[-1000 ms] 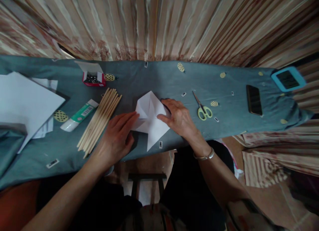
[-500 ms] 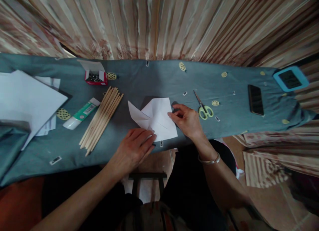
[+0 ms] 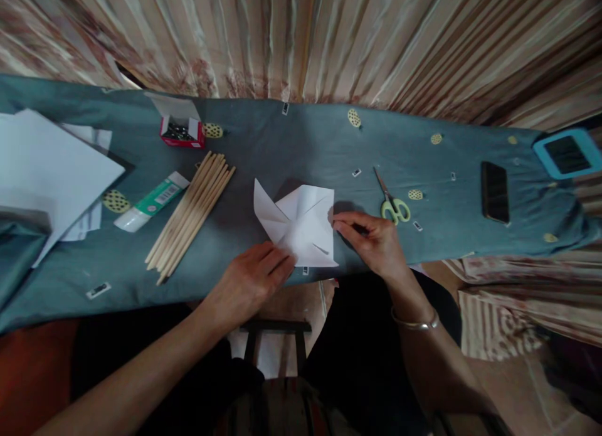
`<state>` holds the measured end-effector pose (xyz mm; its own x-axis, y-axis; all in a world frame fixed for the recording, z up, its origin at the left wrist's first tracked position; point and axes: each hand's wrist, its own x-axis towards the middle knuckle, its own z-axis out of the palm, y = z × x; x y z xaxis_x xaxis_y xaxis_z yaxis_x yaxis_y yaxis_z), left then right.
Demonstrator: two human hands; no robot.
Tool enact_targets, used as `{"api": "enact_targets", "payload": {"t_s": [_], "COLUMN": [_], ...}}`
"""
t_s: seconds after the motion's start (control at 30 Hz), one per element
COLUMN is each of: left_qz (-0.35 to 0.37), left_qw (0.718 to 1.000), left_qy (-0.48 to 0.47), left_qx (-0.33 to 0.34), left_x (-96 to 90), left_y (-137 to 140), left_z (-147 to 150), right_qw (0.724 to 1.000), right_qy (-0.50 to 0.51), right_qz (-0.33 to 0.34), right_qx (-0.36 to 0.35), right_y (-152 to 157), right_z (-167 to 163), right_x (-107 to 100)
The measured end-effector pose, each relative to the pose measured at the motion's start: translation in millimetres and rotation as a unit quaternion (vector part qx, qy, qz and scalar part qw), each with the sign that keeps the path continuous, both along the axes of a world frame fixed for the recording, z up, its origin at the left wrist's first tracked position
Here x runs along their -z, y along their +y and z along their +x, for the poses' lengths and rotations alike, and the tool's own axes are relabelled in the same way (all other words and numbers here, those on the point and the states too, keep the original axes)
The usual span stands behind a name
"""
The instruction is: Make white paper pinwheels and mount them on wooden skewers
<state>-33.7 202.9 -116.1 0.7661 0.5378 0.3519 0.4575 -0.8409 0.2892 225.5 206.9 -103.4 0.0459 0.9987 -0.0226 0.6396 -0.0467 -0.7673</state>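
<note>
A white paper pinwheel (image 3: 308, 213), slit and partly folded, lies at the near edge of the cloth-covered table. One of its flaps stands up at the left, and a slit shows near its lower right corner. My left hand (image 3: 249, 279) is closed on the folded part at the lower left, its fingertips pressing near the middle. With thumb and index finger together, my right hand (image 3: 376, 238) pinches the paper's right edge. Just beyond that hand rest green-handled scissors (image 3: 395, 209), their blades pointing away.
Wooden sticks (image 3: 192, 216) lie left of the paper, beside a glue tube (image 3: 153, 201). Behind them stands an opened red box (image 3: 182, 135) of small dark metal items. White sheets (image 3: 61, 166) are stacked far left. A phone (image 3: 495, 191) and blue-framed device (image 3: 567, 154) lie right.
The pinwheel has turned slightly, and its left flap stands more upright. My right hand has shifted a little to the right along with the paper's edge; the whole view has also shifted.
</note>
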Motion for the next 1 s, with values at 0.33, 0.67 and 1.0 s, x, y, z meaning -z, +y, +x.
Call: {"api": "enact_targets", "payload": {"t_s": [0.33,0.67,1.0], "left_qz": [-0.013,0.0,0.002], "left_qw": [1.0,1.0,0.999], "left_qy": [-0.018,-0.023,-0.045], "left_qx": [-0.013,-0.006,0.005], "left_x": [-6.4,-10.8,-2.6], "left_y": [1,2,-6], "left_z": [-1,-1,3], "right_qw": [0.962,0.958,0.979], "right_qy": [0.158,0.202,0.163], "right_qz": [-0.077,-0.082,0.033], "right_qx": [-0.209,-0.186,-0.118], "right_y": [-2,-1,4], "right_z": [6,-2,-29], "right_x": [-8,-7,12]}}
